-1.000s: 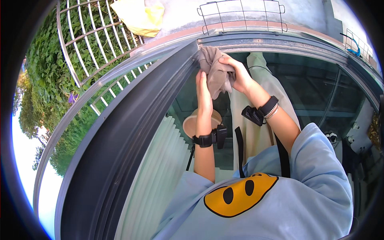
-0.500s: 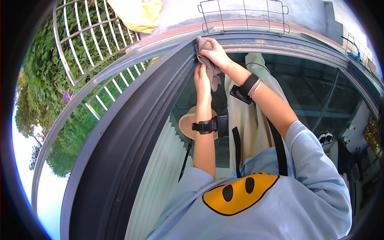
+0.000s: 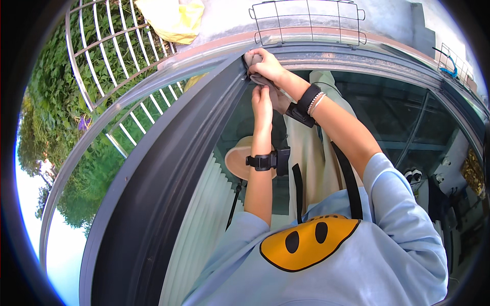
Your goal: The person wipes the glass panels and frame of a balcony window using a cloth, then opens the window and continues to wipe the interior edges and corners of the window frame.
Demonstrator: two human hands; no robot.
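Observation:
A greyish-brown cloth point(image 3: 261, 80) is bunched up at the corner where the dark grey upright frame point(image 3: 168, 168) meets the sill track point(image 3: 326, 55). My right hand point(image 3: 267, 66) has its fingers closed on the cloth and presses it against the frame near that corner. Just below it, my left hand point(image 3: 262, 104) pinches a lower fold of the same cloth; part of its grip is hidden behind the fabric. Black bands with small boxes sit on both wrists, and beaded bracelets circle the right one.
Beyond the sill stands a black wire rack point(image 3: 309, 23), with a yellow bag point(image 3: 176, 23) to its left. White metal railings point(image 3: 109, 51) front green foliage at the left. Below my arms are a round pinkish stool point(image 3: 239, 158) and pleated white curtain point(image 3: 201, 229). Shoes lie at right.
My right hand has shifted slightly left and down, with its wrist lower. The cloth is bunched tighter, and its hanging end now falls behind the right wrist. My left hand moved slightly right and down.

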